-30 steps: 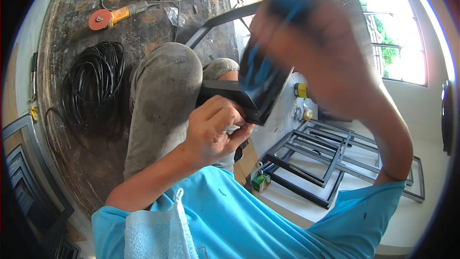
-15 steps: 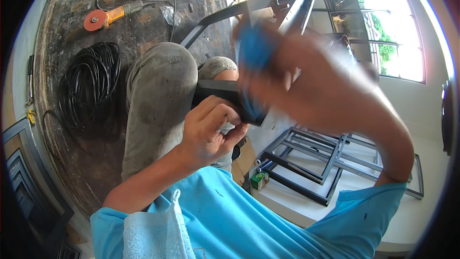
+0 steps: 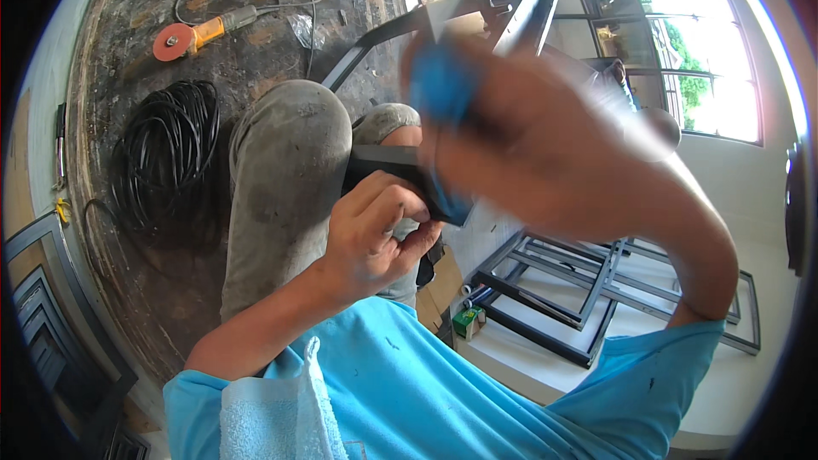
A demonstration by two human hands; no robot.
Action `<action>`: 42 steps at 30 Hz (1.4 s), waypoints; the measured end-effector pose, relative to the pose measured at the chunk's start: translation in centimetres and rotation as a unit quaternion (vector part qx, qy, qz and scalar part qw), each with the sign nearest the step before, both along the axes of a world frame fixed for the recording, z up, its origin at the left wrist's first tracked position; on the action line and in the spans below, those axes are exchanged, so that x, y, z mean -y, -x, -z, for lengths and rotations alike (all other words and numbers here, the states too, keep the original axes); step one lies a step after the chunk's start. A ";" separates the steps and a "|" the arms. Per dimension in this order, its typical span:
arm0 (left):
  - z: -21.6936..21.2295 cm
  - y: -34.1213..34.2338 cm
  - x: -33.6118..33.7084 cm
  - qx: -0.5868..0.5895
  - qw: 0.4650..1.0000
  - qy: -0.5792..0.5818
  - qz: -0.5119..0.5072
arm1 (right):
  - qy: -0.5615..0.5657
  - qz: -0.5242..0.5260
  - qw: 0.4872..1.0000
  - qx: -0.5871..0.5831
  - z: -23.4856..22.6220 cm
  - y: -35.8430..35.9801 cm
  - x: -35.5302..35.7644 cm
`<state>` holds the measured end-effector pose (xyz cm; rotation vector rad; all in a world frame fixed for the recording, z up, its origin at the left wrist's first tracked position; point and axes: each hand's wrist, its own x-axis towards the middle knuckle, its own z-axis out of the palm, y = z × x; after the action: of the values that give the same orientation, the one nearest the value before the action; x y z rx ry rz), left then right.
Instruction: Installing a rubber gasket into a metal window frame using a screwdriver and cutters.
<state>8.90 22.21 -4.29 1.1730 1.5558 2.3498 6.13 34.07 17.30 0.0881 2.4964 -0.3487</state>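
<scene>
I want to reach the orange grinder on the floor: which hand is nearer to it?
Left. The left hand grips a black bar over the knee, below and right of the grinder. The right hand, blurred, is raised farther right.

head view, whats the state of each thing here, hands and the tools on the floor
left hand: closed around the black bar
right hand: raised, blurred, gripping a blue thing
grinder: lying on the floor, untouched
black cable: coiled on the floor
metal frames: lying flat
</scene>
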 end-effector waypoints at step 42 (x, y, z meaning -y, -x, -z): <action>-0.5 0.0 0.0 -0.007 1.000 0.006 0.005 | 0.053 -0.001 0.991 -0.120 1.2 -0.1 0.3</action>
<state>8.88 22.25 -3.82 1.1945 1.5637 2.3279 6.27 33.79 16.08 -0.0012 2.7090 -0.5180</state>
